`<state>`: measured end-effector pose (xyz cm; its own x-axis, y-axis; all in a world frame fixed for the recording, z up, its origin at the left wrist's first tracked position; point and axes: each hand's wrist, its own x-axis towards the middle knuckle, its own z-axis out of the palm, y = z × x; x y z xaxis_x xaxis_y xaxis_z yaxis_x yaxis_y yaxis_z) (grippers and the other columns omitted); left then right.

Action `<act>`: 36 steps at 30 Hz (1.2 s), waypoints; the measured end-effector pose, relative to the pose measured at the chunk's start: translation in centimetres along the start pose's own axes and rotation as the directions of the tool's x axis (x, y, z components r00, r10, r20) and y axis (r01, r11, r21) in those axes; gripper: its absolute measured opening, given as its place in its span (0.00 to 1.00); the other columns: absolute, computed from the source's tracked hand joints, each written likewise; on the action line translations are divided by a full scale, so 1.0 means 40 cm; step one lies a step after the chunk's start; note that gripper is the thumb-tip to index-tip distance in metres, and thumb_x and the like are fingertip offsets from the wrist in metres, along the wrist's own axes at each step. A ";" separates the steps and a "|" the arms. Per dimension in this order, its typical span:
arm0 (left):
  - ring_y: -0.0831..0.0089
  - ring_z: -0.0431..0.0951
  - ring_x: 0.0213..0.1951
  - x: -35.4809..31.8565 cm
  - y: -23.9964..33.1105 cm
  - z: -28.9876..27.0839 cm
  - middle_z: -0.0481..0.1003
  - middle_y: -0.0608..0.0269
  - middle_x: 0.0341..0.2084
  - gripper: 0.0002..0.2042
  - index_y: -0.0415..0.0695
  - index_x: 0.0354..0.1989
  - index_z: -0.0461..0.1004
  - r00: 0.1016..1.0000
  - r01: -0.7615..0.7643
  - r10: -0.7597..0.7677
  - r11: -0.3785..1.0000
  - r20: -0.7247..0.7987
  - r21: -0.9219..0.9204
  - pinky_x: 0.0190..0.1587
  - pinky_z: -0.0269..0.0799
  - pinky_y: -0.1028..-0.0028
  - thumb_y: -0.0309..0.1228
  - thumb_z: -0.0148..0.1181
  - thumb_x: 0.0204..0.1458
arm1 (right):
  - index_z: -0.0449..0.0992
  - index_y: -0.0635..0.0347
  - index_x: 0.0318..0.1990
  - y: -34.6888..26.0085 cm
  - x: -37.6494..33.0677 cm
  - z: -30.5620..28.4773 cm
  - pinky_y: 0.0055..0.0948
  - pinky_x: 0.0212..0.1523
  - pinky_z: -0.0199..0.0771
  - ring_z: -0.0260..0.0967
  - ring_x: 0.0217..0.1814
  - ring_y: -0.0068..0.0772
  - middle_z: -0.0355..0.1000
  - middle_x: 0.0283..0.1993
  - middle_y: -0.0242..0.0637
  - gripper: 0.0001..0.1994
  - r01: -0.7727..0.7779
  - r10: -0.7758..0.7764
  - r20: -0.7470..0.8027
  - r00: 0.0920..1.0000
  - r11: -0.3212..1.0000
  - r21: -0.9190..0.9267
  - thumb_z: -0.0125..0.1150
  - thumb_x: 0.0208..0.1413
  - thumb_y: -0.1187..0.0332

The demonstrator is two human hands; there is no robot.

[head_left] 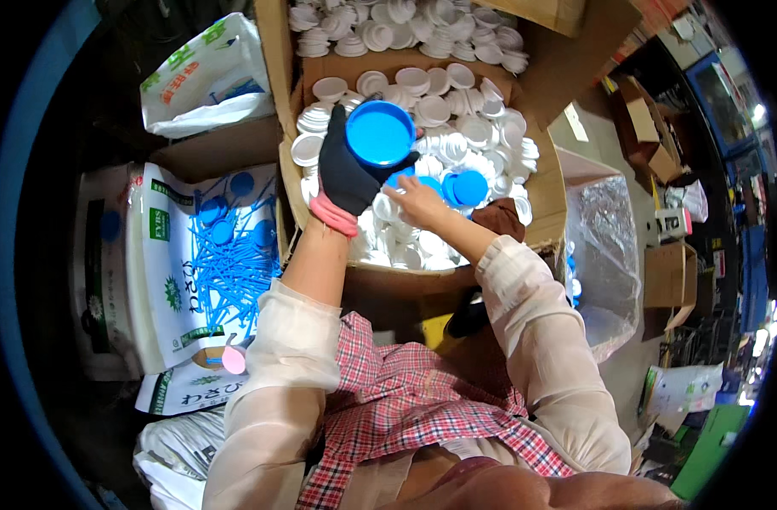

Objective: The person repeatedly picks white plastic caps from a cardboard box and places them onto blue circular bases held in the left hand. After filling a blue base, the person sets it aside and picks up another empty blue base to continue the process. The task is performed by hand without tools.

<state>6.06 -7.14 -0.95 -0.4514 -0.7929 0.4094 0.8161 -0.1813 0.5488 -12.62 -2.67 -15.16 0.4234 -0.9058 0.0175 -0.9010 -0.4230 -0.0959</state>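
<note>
My left hand [346,166], in a black glove with a pink band at the wrist, grips a round blue plastic cap [380,133] with a raised rim. The cap's inside faces up. Just below it, my bare right hand [420,204] has its fingers drawn together beside a small blue piece [399,178]; blur hides what they hold, if anything. A round blue disc [470,188] lies to the right of that hand. Under both hands, white plastic caps [476,130] are heaped in a cardboard box [541,183], some nested in stacks.
More white caps [376,36] fill a far compartment. On the left, blue long-stemmed plastic parts [227,263] lie on a printed white sack [163,255], below a white bag [203,81]. A plastic-lined bin [605,255] stands right. A brown cloth-like piece [501,219] lies by my right forearm.
</note>
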 end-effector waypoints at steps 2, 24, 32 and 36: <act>0.53 0.73 0.53 0.017 -0.001 -0.002 0.71 0.44 0.52 0.30 0.37 0.58 0.58 0.998 0.006 0.020 0.930 -0.066 0.366 0.53 0.72 0.62 0.44 0.60 0.55 | 0.67 0.40 0.59 -0.017 0.006 0.032 0.45 0.38 0.73 0.62 0.57 0.47 0.61 0.59 0.42 0.25 0.106 -0.099 0.071 0.993 0.989 -0.102 0.57 0.51 0.68; 0.38 0.64 0.59 0.000 -0.049 0.054 0.60 0.39 0.60 0.35 0.43 0.66 0.52 0.928 0.327 -0.369 0.869 -0.046 -0.372 0.49 0.72 0.43 0.55 0.46 0.57 | 0.55 0.47 0.64 0.025 -0.272 -0.419 0.47 0.47 0.75 0.64 0.60 0.47 0.57 0.64 0.42 0.38 0.228 0.184 -0.155 0.971 -0.496 0.838 0.65 0.43 0.72; 0.41 0.66 0.58 -0.004 -0.065 0.069 0.60 0.40 0.60 0.36 0.48 0.68 0.51 0.904 0.403 -0.420 0.769 0.084 -0.497 0.49 0.72 0.44 0.58 0.46 0.57 | 0.56 0.46 0.65 0.025 -0.294 -0.451 0.50 0.55 0.71 0.60 0.65 0.44 0.55 0.65 0.42 0.31 0.240 0.389 0.000 0.921 -0.567 0.788 0.61 0.56 0.62; 0.39 0.66 0.57 -0.004 -0.074 0.077 0.60 0.39 0.60 0.37 0.46 0.68 0.52 0.893 0.426 -0.439 0.759 0.096 -0.493 0.49 0.73 0.44 0.60 0.44 0.57 | 0.59 0.51 0.62 0.022 -0.285 -0.432 0.40 0.44 0.79 0.69 0.54 0.40 0.61 0.59 0.45 0.31 0.305 0.434 -0.095 0.896 -0.447 0.841 0.62 0.50 0.73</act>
<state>2.62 -4.68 -0.39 -0.7964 -0.5726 0.1945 0.6045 -0.7621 0.2318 -19.88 6.87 1.74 -0.0204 -0.9974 0.0686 0.6114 -0.0667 -0.7885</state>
